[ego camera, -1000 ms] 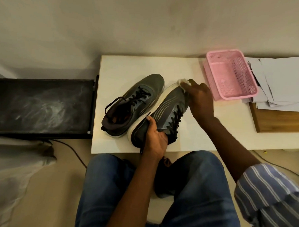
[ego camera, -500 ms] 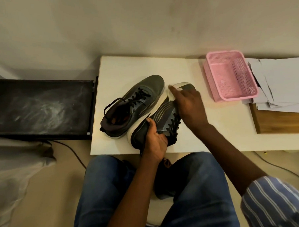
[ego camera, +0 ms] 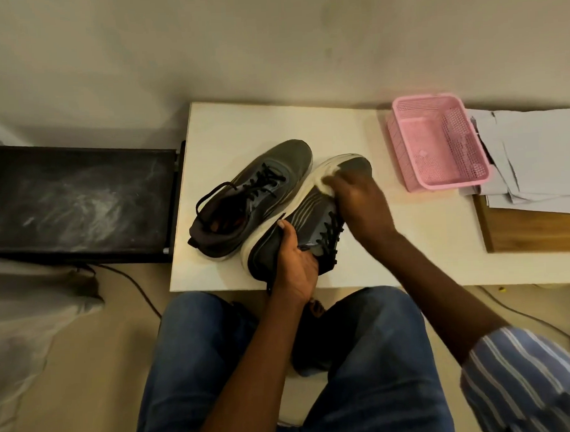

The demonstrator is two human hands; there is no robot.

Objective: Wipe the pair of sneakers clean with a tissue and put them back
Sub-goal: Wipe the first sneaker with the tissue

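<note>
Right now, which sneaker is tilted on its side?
The right-hand sneaker, gripped by the left hand; the left-hand sneaker sits flat, untouched.

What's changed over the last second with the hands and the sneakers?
The right hand slid the tissue from the toe tip of the tilted sneaker back along its side. The left hand kept gripping that sneaker's heel. The other sneaker and the pink basket stayed put.

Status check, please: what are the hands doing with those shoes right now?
Left hand grips near shoe's heel. Right hand rubs tissue on its side. Nothing blocking.
</note>
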